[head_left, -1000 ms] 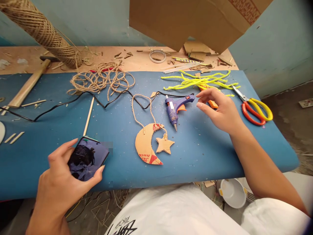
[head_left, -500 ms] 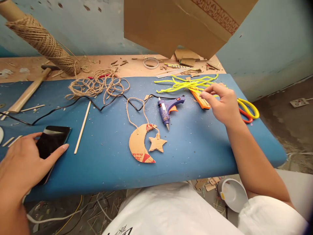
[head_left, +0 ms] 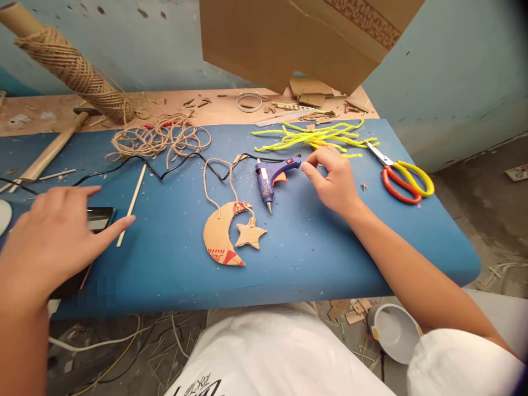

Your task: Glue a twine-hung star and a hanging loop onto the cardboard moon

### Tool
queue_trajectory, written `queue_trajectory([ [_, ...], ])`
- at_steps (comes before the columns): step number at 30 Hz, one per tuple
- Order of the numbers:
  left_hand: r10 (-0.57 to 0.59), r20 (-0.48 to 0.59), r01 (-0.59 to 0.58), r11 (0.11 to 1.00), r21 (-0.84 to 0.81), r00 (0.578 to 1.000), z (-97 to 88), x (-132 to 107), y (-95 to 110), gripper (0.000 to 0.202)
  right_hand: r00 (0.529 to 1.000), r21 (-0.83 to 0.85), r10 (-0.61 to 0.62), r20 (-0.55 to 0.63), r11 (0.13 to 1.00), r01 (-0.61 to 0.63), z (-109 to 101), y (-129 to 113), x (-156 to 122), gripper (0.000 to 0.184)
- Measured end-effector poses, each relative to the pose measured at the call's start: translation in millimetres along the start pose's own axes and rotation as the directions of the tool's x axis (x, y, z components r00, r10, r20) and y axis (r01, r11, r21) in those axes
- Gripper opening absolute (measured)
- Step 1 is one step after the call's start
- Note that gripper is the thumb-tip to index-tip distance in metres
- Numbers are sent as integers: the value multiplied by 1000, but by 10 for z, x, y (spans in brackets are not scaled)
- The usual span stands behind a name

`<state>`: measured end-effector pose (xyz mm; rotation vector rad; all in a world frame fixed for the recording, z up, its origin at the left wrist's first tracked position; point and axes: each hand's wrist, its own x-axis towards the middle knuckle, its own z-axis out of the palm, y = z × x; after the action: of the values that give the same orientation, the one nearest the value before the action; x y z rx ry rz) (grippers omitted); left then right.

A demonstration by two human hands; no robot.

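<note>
My left hand (head_left: 49,242) hovers over a black phone (head_left: 99,217) that lies flat at the blue table's left front, with its fingers spread and holding nothing. My right hand (head_left: 336,184) is at the middle of the table, thumb and forefinger pinched together right at the butt of the blue glue gun (head_left: 270,176). Whether they grip the handle I cannot make out. The gun lies on its side, nozzle toward me. In front of it lie a cardboard moon (head_left: 218,239) and star (head_left: 249,234) on a twine loop.
Yellow pipe cleaners (head_left: 317,135) and orange-yellow scissors (head_left: 406,176) lie at the back right. Loose twine (head_left: 159,137), a twine spool (head_left: 74,69), a black cord (head_left: 124,165), a thin stick (head_left: 132,203) and a hammer handle (head_left: 49,154) are to the left. A cardboard box (head_left: 297,38) overhangs the back. On the floor stands a white bowl (head_left: 391,333).
My left hand has laid the phone flat on the table and opened above it. My right hand went to the pipe cleaners and came back left to the glue gun's handle.
</note>
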<state>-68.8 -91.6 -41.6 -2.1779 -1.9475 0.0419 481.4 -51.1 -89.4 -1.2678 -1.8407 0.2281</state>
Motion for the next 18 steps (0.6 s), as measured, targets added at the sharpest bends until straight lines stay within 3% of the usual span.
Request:
queue_trajectory([
  [3,176,-43,-178,983,-41,983,-290,200,709,82,1000,-8,-13,13,1000,13,-53,-54,5,16],
  [5,293,-48,-297,946,-129,955,-334,355,1025,64,999,-19,-15,33,1000,16,-78,-76,6,11],
  [7,431,-55,-433,879,-201,901,-269,515,1214,49,998,-44,-23,63,999,25,-96,-92,22,6],
  [9,528,-84,-531,811,-245,845,-140,651,1314,39,994,-82,-27,106,996,36,-109,-105,67,10],
  [11,554,-149,-573,772,-277,819,2,732,1364,33,987,-123,-21,159,991,41,-107,-112,146,16],
  [16,519,-274,-586,726,-360,810,206,688,1394,24,925,-164,-76,373,976,147,-6,-38,347,43],
  [18,512,-304,-595,709,-377,803,234,646,1402,23,915,-177,-105,389,967,186,49,22,356,44],
])
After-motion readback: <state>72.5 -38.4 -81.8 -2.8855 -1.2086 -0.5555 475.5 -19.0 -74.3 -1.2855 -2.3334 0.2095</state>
